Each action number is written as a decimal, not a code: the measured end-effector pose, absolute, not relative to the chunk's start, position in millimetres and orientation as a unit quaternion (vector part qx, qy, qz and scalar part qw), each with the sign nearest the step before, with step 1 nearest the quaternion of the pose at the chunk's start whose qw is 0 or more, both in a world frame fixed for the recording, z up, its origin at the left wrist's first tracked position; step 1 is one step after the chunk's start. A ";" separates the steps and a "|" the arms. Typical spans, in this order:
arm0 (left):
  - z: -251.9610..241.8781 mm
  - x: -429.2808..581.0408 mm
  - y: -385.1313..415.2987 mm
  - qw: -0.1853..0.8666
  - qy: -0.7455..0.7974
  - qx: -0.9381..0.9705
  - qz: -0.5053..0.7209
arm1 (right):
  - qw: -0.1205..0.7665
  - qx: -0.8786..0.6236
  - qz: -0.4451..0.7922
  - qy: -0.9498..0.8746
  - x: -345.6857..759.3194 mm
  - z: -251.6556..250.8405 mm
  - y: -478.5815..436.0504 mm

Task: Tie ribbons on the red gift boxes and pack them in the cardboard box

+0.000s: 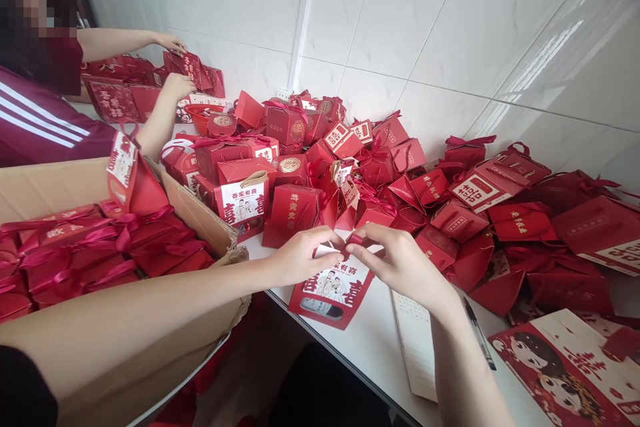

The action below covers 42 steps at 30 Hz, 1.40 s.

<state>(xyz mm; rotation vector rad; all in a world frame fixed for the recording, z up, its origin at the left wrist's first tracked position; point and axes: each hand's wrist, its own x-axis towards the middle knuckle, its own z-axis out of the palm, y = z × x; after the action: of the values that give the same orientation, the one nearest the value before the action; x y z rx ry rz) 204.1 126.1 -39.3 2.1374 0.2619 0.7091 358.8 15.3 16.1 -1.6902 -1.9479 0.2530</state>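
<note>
A red gift box [333, 290] with a white printed panel, a cartoon couple and a small clear window stands near the table's front edge. My left hand [303, 257] pinches the left side of its top. On the other side, my right hand [397, 260] closes thumb and fingers on the top flap or handle. My fingers partly hide the box's upper edge. Just right of it lies a notepad [415, 340], with a black pen [479, 333] beyond my right forearm.
Many red gift boxes [295, 207] are piled against the tiled wall [390, 20]. At left, a cardboard carton [200, 227] holds ribboned boxes. A co-worker's hands [177, 83] handle a red box at the back left. A printed red bag [565, 367] lies at the front right.
</note>
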 end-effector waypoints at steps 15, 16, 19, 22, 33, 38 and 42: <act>-37.9 204.2 124.1 0.428 0.119 0.852 0.275 | 0.280 -0.637 0.053 -0.716 358.0 9.9 23.1; -37.4 204.3 123.5 0.435 0.119 0.848 0.280 | 0.279 -0.638 0.051 -0.716 357.6 9.6 23.0; -37.0 204.1 121.0 0.445 0.124 0.838 0.291 | 0.273 -0.640 0.056 -0.716 357.8 8.2 21.2; -39.4 204.0 119.4 0.438 0.126 0.839 0.298 | 0.272 -0.632 0.074 -0.722 361.3 3.8 20.2; -41.6 204.8 119.4 0.418 0.169 0.842 0.295 | 0.296 -0.616 0.002 -0.730 355.8 2.5 25.3; -38.2 204.8 123.1 0.380 0.187 0.863 0.276 | 0.302 -0.636 0.000 -0.710 350.2 12.4 25.9; -35.0 204.8 123.3 0.345 0.183 0.876 0.285 | 0.324 -0.628 0.039 -0.706 352.8 17.0 25.6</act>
<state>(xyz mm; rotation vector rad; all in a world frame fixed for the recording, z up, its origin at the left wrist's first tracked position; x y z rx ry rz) 204.8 123.3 -35.0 2.2740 0.4741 0.7393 352.8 25.6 17.0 -1.6470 -1.8527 0.1029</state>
